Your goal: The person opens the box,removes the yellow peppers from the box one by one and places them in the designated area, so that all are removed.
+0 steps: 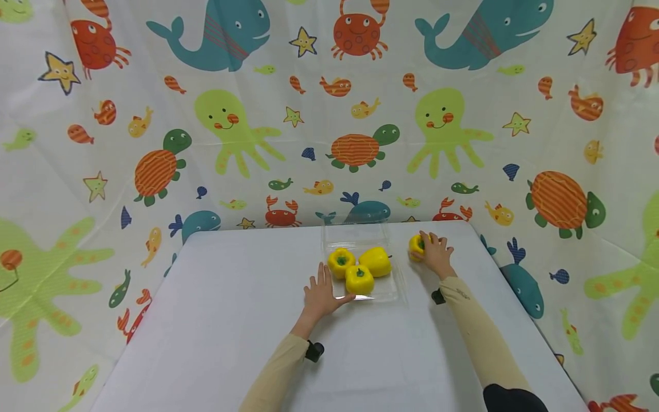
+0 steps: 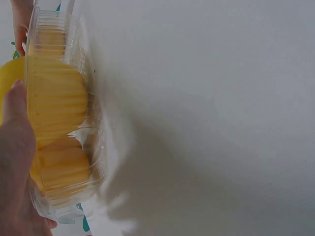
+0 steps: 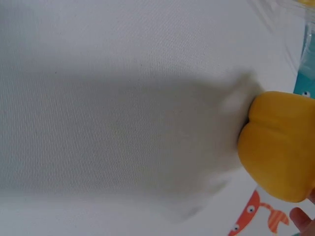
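Three yellow bell peppers sit in a clear plastic container (image 1: pixel 383 294) toward the back of the table: one at left (image 1: pixel 341 262), one at right (image 1: pixel 376 261), one in front (image 1: pixel 359 280). My left hand (image 1: pixel 320 297) rests against the container's near left corner, fingers spread along its left side and thumb along the front. In the left wrist view the thumb (image 2: pixel 17 105) lies at the rim. Right of the container, my right hand (image 1: pixel 437 254) grips another yellow bell pepper (image 1: pixel 416 246). The right wrist view shows this pepper (image 3: pixel 280 142) low over the white cloth, fingertips at its lower edge.
The container's clear lid (image 1: pixel 355 232) stands raised at its back, close to the table's far edge. A white cloth covers the table (image 1: pixel 231 309). Behind and at both sides hangs a curtain (image 1: pixel 309 126) printed with sea animals.
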The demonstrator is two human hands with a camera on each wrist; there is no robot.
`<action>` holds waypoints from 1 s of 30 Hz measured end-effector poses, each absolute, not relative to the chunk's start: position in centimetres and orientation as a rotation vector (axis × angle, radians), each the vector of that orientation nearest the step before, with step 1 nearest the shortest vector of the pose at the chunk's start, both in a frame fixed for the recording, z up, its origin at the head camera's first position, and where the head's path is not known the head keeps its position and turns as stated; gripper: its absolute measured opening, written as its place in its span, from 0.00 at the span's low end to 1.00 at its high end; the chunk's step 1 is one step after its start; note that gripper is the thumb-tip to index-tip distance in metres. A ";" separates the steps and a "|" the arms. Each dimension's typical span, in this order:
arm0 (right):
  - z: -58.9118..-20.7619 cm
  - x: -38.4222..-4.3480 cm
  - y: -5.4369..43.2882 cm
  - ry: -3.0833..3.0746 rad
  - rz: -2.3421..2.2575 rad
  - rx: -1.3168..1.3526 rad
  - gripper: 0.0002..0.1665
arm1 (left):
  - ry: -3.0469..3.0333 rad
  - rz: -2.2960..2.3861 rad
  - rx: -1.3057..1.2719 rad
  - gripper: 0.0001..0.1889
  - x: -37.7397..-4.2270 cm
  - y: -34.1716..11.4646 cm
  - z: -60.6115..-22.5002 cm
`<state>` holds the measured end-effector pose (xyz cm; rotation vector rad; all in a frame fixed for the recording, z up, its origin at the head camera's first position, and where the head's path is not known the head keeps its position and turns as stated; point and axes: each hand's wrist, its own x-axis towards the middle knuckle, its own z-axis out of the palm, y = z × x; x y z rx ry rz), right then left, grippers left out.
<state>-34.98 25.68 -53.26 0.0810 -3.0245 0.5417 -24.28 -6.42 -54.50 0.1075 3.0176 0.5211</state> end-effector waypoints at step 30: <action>-52.2 -29.1 22.9 -2.763 0.686 0.218 0.30 | 3.010 0.574 0.111 0.60 -24.1 -6.4 -54.4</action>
